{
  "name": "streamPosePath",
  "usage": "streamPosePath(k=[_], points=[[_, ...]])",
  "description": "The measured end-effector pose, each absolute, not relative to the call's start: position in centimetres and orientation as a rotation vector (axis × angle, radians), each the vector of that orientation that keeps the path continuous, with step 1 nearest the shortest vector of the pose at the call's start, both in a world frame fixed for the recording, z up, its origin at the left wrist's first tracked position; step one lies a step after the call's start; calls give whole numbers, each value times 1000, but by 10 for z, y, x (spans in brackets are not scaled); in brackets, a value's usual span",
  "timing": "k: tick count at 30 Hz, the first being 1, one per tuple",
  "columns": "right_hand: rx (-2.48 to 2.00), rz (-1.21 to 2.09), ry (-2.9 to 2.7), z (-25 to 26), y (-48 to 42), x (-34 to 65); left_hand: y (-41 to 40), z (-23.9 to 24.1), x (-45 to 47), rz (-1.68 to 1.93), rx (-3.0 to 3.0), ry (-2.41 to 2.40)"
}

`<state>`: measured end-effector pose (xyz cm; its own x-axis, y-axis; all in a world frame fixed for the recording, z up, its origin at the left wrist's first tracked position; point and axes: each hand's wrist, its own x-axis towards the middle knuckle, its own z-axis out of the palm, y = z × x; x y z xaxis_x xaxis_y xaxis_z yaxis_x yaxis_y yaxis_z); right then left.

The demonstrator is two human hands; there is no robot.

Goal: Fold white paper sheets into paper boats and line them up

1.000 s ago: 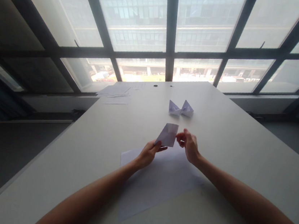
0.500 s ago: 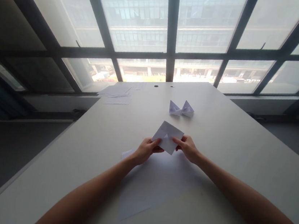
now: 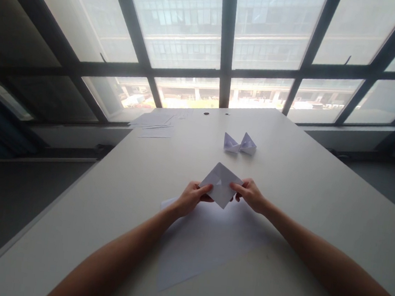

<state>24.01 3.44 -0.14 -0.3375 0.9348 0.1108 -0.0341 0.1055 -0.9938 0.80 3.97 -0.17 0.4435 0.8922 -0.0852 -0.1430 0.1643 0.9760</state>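
A folded piece of white paper [image 3: 221, 192], diamond-shaped with a small gap near its middle, is held up over the table between both hands. My left hand [image 3: 192, 198] pinches its left corner, thumb on top and fingers beneath. At the right corner my right hand [image 3: 250, 194] grips it the same way, with the thumb lying on the face. Under the hands a flat white sheet of paper [image 3: 199, 249] lies on the table. Two folded paper boats [image 3: 231, 144] stand side by side just beyond the held paper.
Loose sheets of paper [image 3: 155, 124] lie overlapping at the table's far left edge. The long white table [image 3: 305, 209] reaches to a wall of dark-framed windows [image 3: 228, 41]. A round dark hole [image 3: 206, 114] is near its far end.
The folded paper has turned a little, so its lower corner now points more toward me. My right hand has shifted slightly right; the left hand stays nearly in place.
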Motion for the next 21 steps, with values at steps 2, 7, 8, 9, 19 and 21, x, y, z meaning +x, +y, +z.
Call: streamPosePath(k=[2,7,8,9,19,21], points=[[-925,1375,-1510,-3,34,240,39,-2,9,886,1174,815],[-929,1373,-1503,-5,35,244,39,1,8,866,1232,872],[-931,1380,-1495,-6,35,245,40,1,7,863,1237,872],[-930,1391,-1484,-6,36,246,40,2,7,860,1235,860],[-780,1623,-1319,-7,37,251,36,9,3,894,1084,705],[-753,1643,-1310,-5,36,251,36,9,2,910,1068,688]])
